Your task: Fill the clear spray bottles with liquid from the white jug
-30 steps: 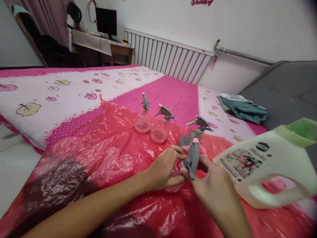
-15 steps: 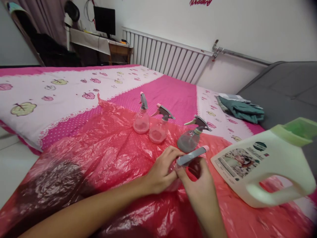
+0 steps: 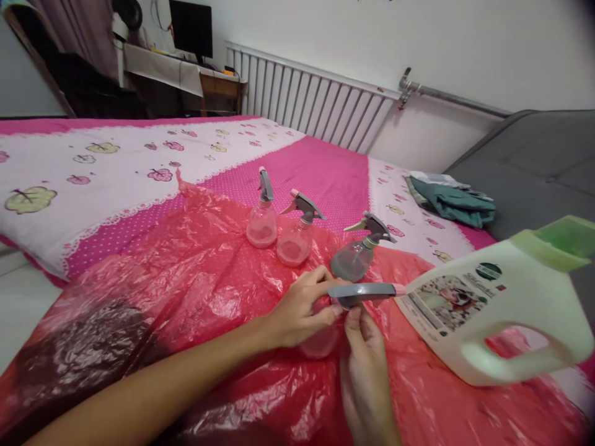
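A small spray bottle with a clear pinkish body stands close in front of me. Its grey trigger head has a pink nozzle tip pointing right. My left hand is closed around the upper part of this bottle. Just under the trigger head, the thumb and fingers of my right hand pinch the collar area, partly hidden by the head. Beyond my hands stand two pink-tipped spray bottles and a green-tipped spray bottle, each with some liquid or tint low inside.
Under the bottles lies a crinkled red plastic sheet on a pink patterned bed. To the right, a large pale green jug with a handle leans. Folded clothes rest near the grey headboard.
The trigger head in my hands has turned so that its nozzle points more directly right. My right hand has shifted lower and to the left around it. The view has tilted slightly.
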Motion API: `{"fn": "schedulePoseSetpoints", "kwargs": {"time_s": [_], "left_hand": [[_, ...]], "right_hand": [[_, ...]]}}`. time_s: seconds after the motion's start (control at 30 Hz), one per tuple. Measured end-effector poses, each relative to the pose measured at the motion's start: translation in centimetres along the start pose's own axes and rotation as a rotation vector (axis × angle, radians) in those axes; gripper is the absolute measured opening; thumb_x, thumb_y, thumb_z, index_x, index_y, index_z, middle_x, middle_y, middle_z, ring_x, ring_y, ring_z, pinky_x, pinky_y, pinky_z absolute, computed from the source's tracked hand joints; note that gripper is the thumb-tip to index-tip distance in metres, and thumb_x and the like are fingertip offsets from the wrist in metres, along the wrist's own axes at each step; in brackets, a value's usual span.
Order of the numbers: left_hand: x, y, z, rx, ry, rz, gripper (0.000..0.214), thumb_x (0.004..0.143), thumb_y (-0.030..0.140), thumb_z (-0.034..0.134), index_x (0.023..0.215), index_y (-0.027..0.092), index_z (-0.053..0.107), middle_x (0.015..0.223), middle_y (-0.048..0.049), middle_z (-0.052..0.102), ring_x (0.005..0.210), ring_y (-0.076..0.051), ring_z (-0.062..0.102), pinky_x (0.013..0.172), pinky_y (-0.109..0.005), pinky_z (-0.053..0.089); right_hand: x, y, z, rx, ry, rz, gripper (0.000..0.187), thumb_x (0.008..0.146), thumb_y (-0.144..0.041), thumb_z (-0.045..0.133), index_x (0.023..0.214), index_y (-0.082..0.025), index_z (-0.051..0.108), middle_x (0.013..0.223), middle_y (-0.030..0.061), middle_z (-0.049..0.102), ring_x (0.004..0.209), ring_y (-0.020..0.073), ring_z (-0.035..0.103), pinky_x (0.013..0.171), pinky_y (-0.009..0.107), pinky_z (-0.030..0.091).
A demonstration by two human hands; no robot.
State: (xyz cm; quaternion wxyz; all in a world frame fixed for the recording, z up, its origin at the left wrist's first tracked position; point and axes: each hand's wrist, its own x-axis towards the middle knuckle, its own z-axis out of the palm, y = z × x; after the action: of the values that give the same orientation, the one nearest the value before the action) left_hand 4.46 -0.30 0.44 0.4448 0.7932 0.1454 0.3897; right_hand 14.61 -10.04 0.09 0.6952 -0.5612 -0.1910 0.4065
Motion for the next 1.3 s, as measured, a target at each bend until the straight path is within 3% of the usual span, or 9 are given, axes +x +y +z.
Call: {"fn": "schedulePoseSetpoints", "kwargs": {"time_s": [0.1, 0.27, 0.4, 0.63, 0.8, 0.9, 1.07, 1.17, 1.3], "left_hand": [[0.3, 0.0, -0.1, 0.007, -0.026, -0.004, 0.043, 0.105, 0.052, 0.051, 0.125, 0.022, 0.073, 0.101, -0.0042, 0.055, 0.097, -0.025, 0.057, 0.094, -0.04, 0.047], [0.1, 0.2, 0.1, -0.005, -0.061, 0.001, 0.049, 0.111, 0.054, 0.033, 0.14, 0.023, 0.06, 0.125, -0.0104, 0.063, 0.118, -0.03, 0.058, 0.111, -0.049, 0.042], [-0.6, 0.8, 0.6, -0.005, -0.001, -0.063, 0.044, 0.112, 0.056, 0.033, 0.124, 0.021, 0.056, 0.122, -0.011, 0.061, 0.109, -0.027, 0.055, 0.105, -0.046, 0.047], [-0.3, 0.9, 0.0, -0.078, 0.039, -0.019, 0.034, 0.109, 0.05, 0.05, 0.119, 0.021, 0.064, 0.116, -0.0086, 0.059, 0.111, -0.027, 0.054, 0.106, -0.044, 0.046], [0.2, 0.6, -0.8, -0.152, 0.014, 0.018, 0.049, 0.105, 0.064, 0.054, 0.118, 0.022, 0.074, 0.121, -0.0102, 0.06, 0.115, -0.028, 0.057, 0.112, -0.048, 0.046], [0.5, 0.8, -1.0, -0.146, 0.019, 0.015, 0.046, 0.099, 0.065, 0.065, 0.107, 0.021, 0.075, 0.116, -0.0089, 0.061, 0.111, -0.027, 0.06, 0.109, -0.045, 0.049], [0.7, 1.0, -1.0, -0.123, 0.037, -0.018, 0.036, 0.102, 0.054, 0.065, 0.105, 0.02, 0.075, 0.11, -0.0071, 0.063, 0.109, -0.025, 0.062, 0.107, -0.042, 0.049], [0.7, 1.0, -1.2, -0.146, -0.022, -0.018, 0.037, 0.105, 0.055, 0.061, 0.11, 0.021, 0.075, 0.115, -0.008, 0.064, 0.113, -0.025, 0.062, 0.109, -0.042, 0.048], [0.8, 1.0, -1.4, -0.136, -0.128, 0.013, 0.047, 0.108, 0.062, 0.052, 0.116, 0.022, 0.074, 0.124, -0.01, 0.065, 0.117, -0.026, 0.061, 0.109, -0.041, 0.047]], "right_hand": [[0.1, 0.0, -0.4, 0.032, -0.029, -0.001, 0.062, 0.074, -0.069, 0.086, 0.112, -0.022, 0.073, 0.126, 0.0114, 0.077, 0.126, 0.0317, 0.069, 0.117, 0.053, 0.048], [-0.2, 0.6, -0.4, 0.056, 0.014, -0.113, 0.067, 0.078, -0.056, 0.089, 0.135, -0.028, 0.067, 0.129, 0.0069, 0.076, 0.127, 0.027, 0.068, 0.119, 0.048, 0.045], [-0.5, 1.1, -0.1, 0.056, 0.033, -0.131, 0.074, 0.08, -0.055, 0.087, 0.143, -0.028, 0.061, 0.126, 0.0075, 0.077, 0.12, 0.0269, 0.072, 0.113, 0.047, 0.05], [-0.4, 1.7, 0.1, -0.105, 0.054, -0.201, 0.051, 0.085, -0.059, 0.079, 0.118, -0.022, 0.068, 0.114, 0.0073, 0.078, 0.111, 0.0265, 0.073, 0.101, 0.042, 0.055], [-0.6, 2.0, 0.0, -0.174, 0.086, -0.232, 0.038, 0.081, -0.047, 0.084, 0.104, -0.025, 0.064, 0.093, -0.0006, 0.072, 0.09, 0.0206, 0.07, 0.085, 0.034, 0.056], [-0.3, 1.9, 0.0, -0.182, 0.093, -0.229, 0.038, 0.081, -0.047, 0.084, 0.104, -0.025, 0.063, 0.089, -0.0009, 0.071, 0.093, 0.0219, 0.07, 0.086, 0.035, 0.056], [0.1, 1.6, -0.1, -0.161, 0.034, -0.233, 0.06, 0.076, -0.049, 0.088, 0.126, -0.023, 0.065, 0.112, 0.0067, 0.077, 0.112, 0.0259, 0.072, 0.1, 0.041, 0.056], [-0.1, 1.7, -1.4, -0.14, -0.015, -0.215, 0.079, 0.077, -0.048, 0.089, 0.146, -0.026, 0.057, 0.13, 0.0105, 0.074, 0.122, 0.027, 0.071, 0.108, 0.046, 0.055], [0.0, 0.3, -4.5, -0.134, -0.165, -0.236, 0.072, 0.084, -0.04, 0.086, 0.149, -0.034, 0.058, 0.153, 0.0095, 0.063, 0.141, 0.0278, 0.06, 0.12, 0.049, 0.047]]}}
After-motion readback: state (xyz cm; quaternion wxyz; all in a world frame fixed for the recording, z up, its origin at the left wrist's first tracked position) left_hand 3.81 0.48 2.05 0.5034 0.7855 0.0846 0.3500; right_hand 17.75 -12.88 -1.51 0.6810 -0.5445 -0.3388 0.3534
